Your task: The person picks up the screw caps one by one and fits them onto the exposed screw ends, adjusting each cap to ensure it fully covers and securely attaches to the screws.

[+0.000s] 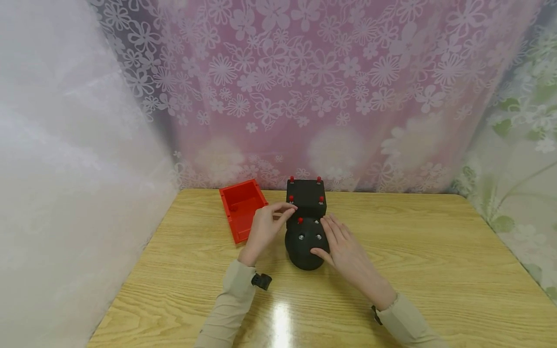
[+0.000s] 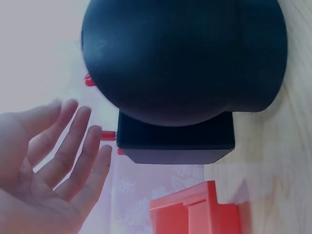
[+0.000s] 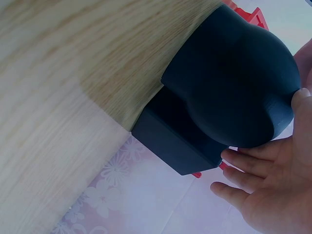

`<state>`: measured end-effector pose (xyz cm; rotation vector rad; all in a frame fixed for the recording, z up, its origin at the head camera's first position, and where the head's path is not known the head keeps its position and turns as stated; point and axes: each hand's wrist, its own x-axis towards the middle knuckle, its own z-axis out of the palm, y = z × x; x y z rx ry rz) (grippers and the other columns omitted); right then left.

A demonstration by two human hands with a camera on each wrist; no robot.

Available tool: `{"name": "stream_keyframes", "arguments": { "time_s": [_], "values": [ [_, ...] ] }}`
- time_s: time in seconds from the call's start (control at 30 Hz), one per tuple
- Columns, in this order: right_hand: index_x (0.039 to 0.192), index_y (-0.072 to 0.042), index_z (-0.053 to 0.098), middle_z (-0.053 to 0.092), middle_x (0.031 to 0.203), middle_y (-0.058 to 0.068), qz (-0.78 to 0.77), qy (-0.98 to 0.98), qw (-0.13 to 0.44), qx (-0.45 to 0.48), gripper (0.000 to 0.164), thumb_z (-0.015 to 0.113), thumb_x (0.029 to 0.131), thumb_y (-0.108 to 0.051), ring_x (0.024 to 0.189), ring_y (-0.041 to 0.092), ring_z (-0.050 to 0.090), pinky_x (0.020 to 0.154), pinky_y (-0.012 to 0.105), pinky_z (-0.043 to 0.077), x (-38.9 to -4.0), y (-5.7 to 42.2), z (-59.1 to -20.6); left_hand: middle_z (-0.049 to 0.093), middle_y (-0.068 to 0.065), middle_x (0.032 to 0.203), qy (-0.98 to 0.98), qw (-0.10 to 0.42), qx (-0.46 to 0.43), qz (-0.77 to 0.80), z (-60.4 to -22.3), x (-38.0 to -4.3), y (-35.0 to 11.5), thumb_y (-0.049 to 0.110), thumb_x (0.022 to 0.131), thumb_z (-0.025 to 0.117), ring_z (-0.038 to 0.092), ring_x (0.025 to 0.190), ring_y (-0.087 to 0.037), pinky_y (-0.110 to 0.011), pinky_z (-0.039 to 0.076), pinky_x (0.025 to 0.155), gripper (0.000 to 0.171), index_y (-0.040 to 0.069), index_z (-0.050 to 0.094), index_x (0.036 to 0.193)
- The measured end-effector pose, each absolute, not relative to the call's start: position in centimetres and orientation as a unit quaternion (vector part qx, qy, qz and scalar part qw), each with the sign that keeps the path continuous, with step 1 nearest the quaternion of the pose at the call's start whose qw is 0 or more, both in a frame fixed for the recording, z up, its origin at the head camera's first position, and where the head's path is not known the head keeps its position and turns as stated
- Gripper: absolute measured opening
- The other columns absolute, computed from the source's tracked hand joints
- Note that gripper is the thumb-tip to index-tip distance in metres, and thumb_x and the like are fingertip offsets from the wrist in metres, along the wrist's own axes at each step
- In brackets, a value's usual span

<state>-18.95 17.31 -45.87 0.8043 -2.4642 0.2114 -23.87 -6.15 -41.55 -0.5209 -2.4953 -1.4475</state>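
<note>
Against the black dome [image 1: 305, 256], right hand [image 1: 348, 251] lay straight-fingered, likely bracing it; left hand [image 1: 266, 226] pinched red knob [image 1: 296, 208].

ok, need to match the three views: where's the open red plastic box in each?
Head: open red plastic box left of centre, below mid-height, beside the black rounded body with a square block.
Left wrist: box at the bottom edge, right of centre, cut off by the frame.
Right wrist: only a bit of the box at the top edge, right of centre, behind the black body.
Shared landmark: that black body.
</note>
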Motion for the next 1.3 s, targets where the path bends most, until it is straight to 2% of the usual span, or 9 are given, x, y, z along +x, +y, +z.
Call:
{"name": "stream_keyframes", "arguments": {
  "time_s": [0.1, 0.3, 0.47, 0.67, 0.77, 0.83, 0.97, 1.1, 1.3],
  "values": [
    [0.146, 0.011, 0.044, 0.05, 0.146, 0.027, 0.077, -0.912, 0.271, 0.298, 0.094, 0.02, 0.101, -0.067, 0.139, 0.04, 0.045, 0.111, 0.054, 0.042, -19.0, 17.3, -46.0, 0.077, -0.001, 0.108, -0.842, 0.12, -0.148, -0.504, -41.4, -24.1, -6.7, 0.031, 0.101, 0.063, 0.071, 0.098, -0.018, -0.035, 0.059, 0.089, 0.024, 0.015, 0.077, 0.114],
    [0.147, 0.011, 0.043, 0.049, 0.147, 0.027, 0.08, -0.915, 0.264, 0.295, 0.094, 0.021, 0.1, -0.068, 0.14, 0.04, 0.044, 0.111, 0.055, 0.041, -18.9, 17.2, -45.8, 0.077, -0.009, 0.104, -0.827, 0.139, -0.122, -0.532, -41.2, -24.5, -7.7, 0.027, 0.103, 0.062, 0.073, 0.093, -0.021, -0.034, 0.06, 0.082, 0.025, 0.009, 0.076, 0.113],
    [0.149, 0.009, 0.041, 0.046, 0.151, 0.026, 0.074, -0.923, 0.241, 0.289, 0.094, 0.022, 0.1, -0.069, 0.144, 0.039, 0.04, 0.115, 0.053, 0.037, -18.8, 17.3, -45.5, 0.077, -0.007, 0.1, -0.817, 0.158, -0.113, -0.542, -40.8, -24.6, -8.2, 0.027, 0.102, 0.062, 0.073, 0.087, -0.025, -0.031, 0.06, 0.077, 0.024, 0.009, 0.077, 0.109],
    [0.15, 0.009, 0.04, 0.046, 0.151, 0.025, 0.066, -0.927, 0.231, 0.289, 0.09, 0.032, 0.1, -0.066, 0.145, 0.038, 0.039, 0.115, 0.052, 0.037, -18.8, 17.3, -45.4, 0.078, -0.005, 0.098, -0.826, 0.175, -0.102, -0.527, -40.4, -24.8, -9.3, 0.027, 0.102, 0.063, 0.072, 0.092, -0.026, -0.039, 0.057, 0.083, 0.024, 0.009, 0.076, 0.11],
    [0.149, 0.009, 0.041, 0.046, 0.151, 0.026, 0.07, -0.927, 0.233, 0.287, 0.091, 0.031, 0.1, -0.066, 0.144, 0.038, 0.039, 0.115, 0.053, 0.037, -18.8, 17.3, -45.6, 0.077, -0.006, 0.1, -0.837, 0.175, -0.106, -0.508, -40.0, -25.2, -9.9, 0.027, 0.103, 0.062, 0.072, 0.096, -0.023, -0.042, 0.057, 0.085, 0.025, 0.008, 0.075, 0.113],
    [0.149, 0.01, 0.041, 0.046, 0.151, 0.026, 0.07, -0.927, 0.234, 0.285, 0.091, 0.03, 0.1, -0.066, 0.144, 0.038, 0.04, 0.115, 0.053, 0.037, -18.8, 17.4, -45.6, 0.077, -0.007, 0.103, -0.847, 0.172, -0.114, -0.49, -39.7, -25.7, -10.5, 0.027, 0.103, 0.061, 0.071, 0.095, -0.025, -0.044, 0.057, 0.079, 0.026, 0.008, 0.074, 0.116],
    [0.15, 0.009, 0.04, 0.046, 0.151, 0.026, 0.067, -0.928, 0.233, 0.284, 0.092, 0.026, 0.1, -0.067, 0.145, 0.038, 0.039, 0.116, 0.052, 0.036, -18.7, 17.3, -45.6, 0.076, -0.009, 0.109, -0.874, 0.163, -0.126, -0.44, -39.2, -27.0, -12.0, 0.026, 0.104, 0.06, 0.07, 0.096, -0.026, -0.045, 0.055, 0.077, 0.026, 0.01, 0.072, 0.12],
    [0.149, 0.01, 0.04, 0.046, 0.151, 0.026, 0.068, -0.927, 0.234, 0.286, 0.093, 0.024, 0.1, -0.067, 0.144, 0.038, 0.039, 0.116, 0.052, 0.036, -18.7, 17.3, -45.6, 0.074, -0.011, 0.112, -0.902, 0.155, -0.131, -0.382, -38.8, -28.7, -13.6, 0.023, 0.104, 0.06, 0.069, 0.098, -0.028, -0.044, 0.056, 0.085, 0.026, 0.008, 0.072, 0.121],
    [0.148, 0.01, 0.041, 0.047, 0.15, 0.027, 0.071, -0.925, 0.24, 0.287, 0.093, 0.024, 0.1, -0.067, 0.144, 0.039, 0.04, 0.115, 0.052, 0.038, -18.8, 17.3, -45.7, 0.071, -0.017, 0.119, -0.934, 0.117, -0.123, -0.314, -38.2, -31.0, -15.0, 0.016, 0.104, 0.06, 0.069, 0.099, -0.033, -0.046, 0.056, 0.087, 0.025, 0.002, 0.069, 0.123]
  ]
}}
